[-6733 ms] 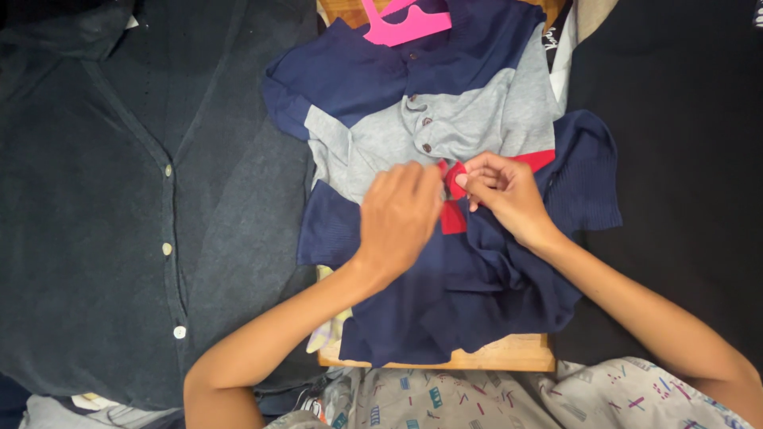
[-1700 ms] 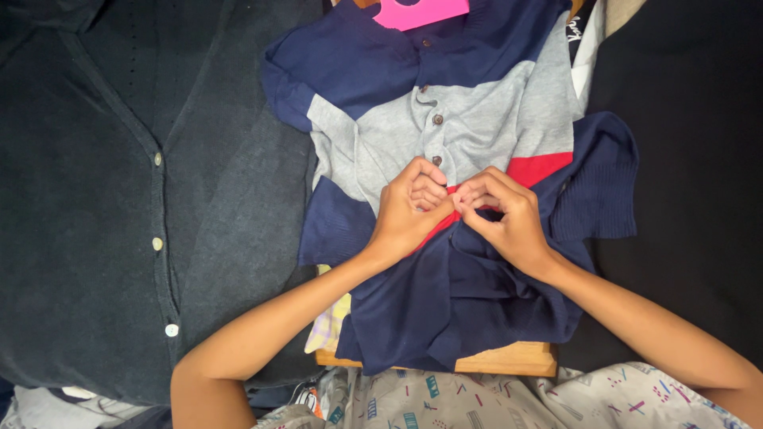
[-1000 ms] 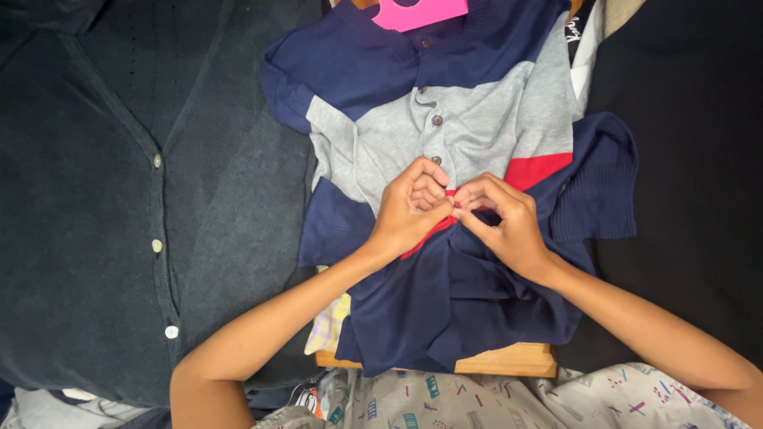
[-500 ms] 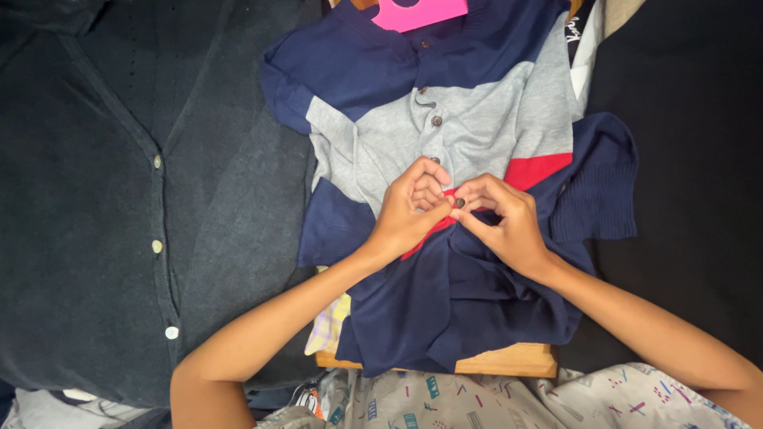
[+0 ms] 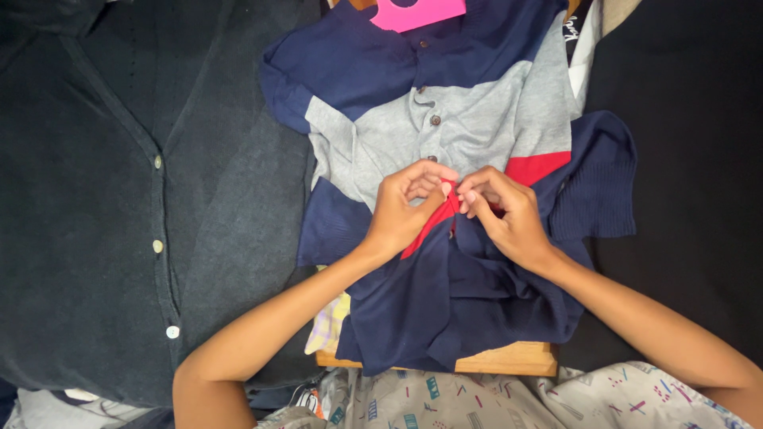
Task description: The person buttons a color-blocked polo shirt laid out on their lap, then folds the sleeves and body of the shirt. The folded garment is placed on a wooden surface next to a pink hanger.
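While both forearms reach up from the near edge of the wooden bench (image 5: 509, 359), the left hand (image 5: 405, 210) and right hand (image 5: 505, 213) meet fingertip to fingertip at the button placket of a navy, grey and red shirt (image 5: 445, 127) lying on the bench, each pinching the fabric there. A pink hanger (image 5: 417, 12) sits at the collar; a dark cardigan (image 5: 119, 199) lies well left.

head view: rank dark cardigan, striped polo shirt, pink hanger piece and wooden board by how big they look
1. dark cardigan
2. striped polo shirt
3. wooden board and pink hanger piece: both mostly hidden or cut off, so unranked.
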